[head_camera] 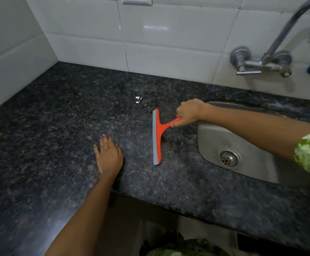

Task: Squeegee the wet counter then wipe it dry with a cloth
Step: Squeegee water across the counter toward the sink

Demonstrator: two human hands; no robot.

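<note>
The right hand (188, 113) curls around the handle of the orange plastic squeegee with a grey rubber blade (157, 136), whose blade lies on the dark speckled granite counter (49, 126) just beside the stainless steel sink (211, 137). The left hand (109, 154) rests flat on the counter, fingers straight. A small puddle of water (137, 99) glints near the white tiled wall (169, 34)

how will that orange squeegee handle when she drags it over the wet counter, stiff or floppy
The squeegee looks like thin plastic, so probably light and stiff. Its grey edge strip likely flexes a little. The right hand grips the handle alone, which suggests easy one-handed control.
</note>
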